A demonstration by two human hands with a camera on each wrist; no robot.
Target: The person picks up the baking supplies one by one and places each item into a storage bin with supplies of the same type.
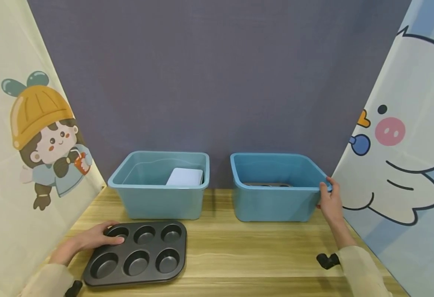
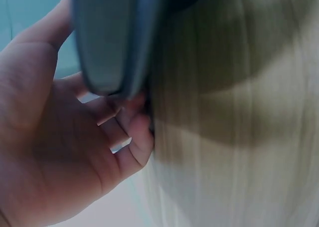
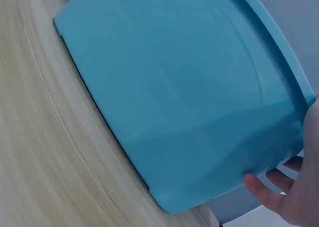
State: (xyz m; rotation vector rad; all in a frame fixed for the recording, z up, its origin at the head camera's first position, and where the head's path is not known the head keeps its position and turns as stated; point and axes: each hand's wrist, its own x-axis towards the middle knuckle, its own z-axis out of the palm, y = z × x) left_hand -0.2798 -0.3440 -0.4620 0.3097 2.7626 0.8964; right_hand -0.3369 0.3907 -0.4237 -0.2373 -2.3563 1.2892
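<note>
A dark six-cup muffin tin (image 1: 152,243) is at the front left of the wooden table, cups facing up. My left hand (image 1: 97,236) grips its left edge, thumb over the top and fingers curled beneath; in the left wrist view the hand (image 2: 65,122) shows those fingers under the rim. At the right, a blue plastic bin (image 1: 276,204) stands on the table. My right hand (image 1: 331,202) holds the bin's right rim near the front corner, and in the right wrist view its fingertips lie along the bin's side wall (image 3: 199,102). The top edge of another muffin tin (image 1: 268,184) shows inside this bin.
Left of the blue bin stands a paler blue-green bin (image 1: 157,203) holding a white box-like item (image 1: 185,176). A dark grey cloth (image 1: 217,82) hangs behind both bins. Printed curtains flank the table (image 1: 246,255) left and right.
</note>
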